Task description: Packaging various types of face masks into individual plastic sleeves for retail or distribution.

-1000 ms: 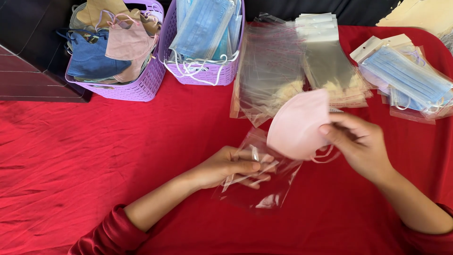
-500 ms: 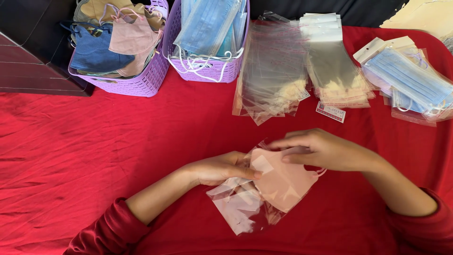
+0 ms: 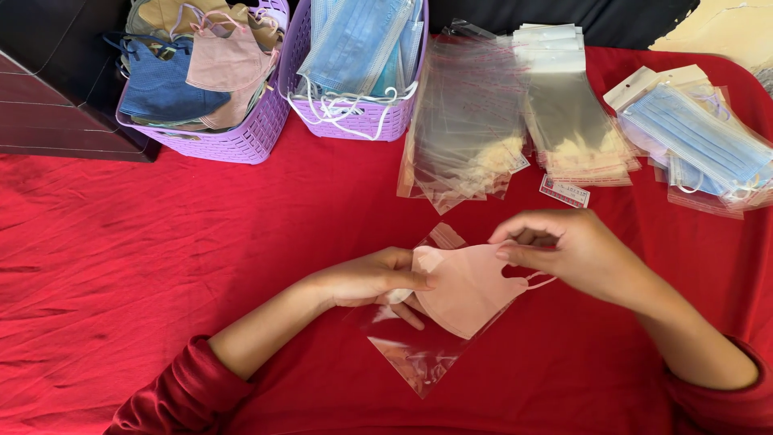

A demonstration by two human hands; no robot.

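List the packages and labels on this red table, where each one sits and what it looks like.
Clear plastic sleeve: flat, see-through, under the pink mask that both hands hold.
Fanned stack of empty clear sleeves: centre back.
Second stack of sleeves: right of it, white header strips.
Bagged blue masks: far right, clear packs with white tops.
Small label: white rectangle with red edge, lying below the second stack.

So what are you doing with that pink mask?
A person is holding a pink mask over a clear plastic bag on the red tablecloth. The left hand pins the bag and one side of the mask; the right hand pinches the other side by the ear loop. Purple baskets of masks and stacks of empty bags sit further back.
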